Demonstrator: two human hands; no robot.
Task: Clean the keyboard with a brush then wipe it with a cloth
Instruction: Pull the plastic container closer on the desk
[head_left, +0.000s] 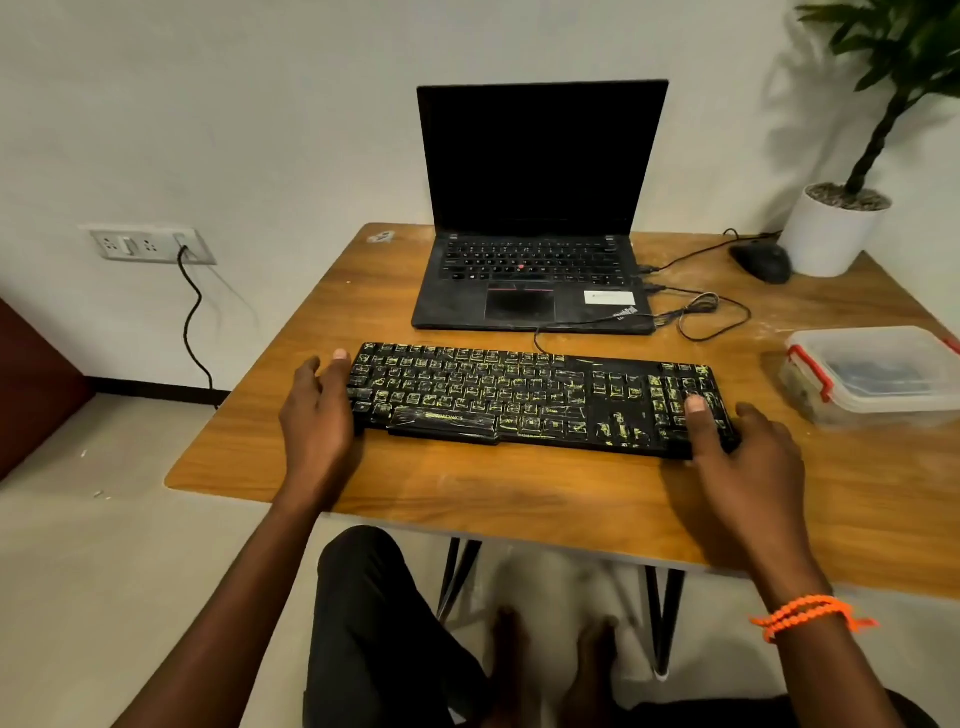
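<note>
A black keyboard (519, 397) with yellowish grime on its keys lies across the middle of the wooden table (467, 483). My left hand (319, 410) grips the keyboard's left end, thumb over the far corner and fingers hidden under the edge. My right hand (737, 452) grips the right end, its thumb lying on the number-pad keys. No brush or cloth is visible.
An open black laptop (535, 249) stands behind the keyboard, with cables (701, 312) trailing to its right. A clear plastic box with red clips (872, 371) sits at the right edge. A black mouse (761, 260) and a potted plant (831, 228) occupy the far right corner.
</note>
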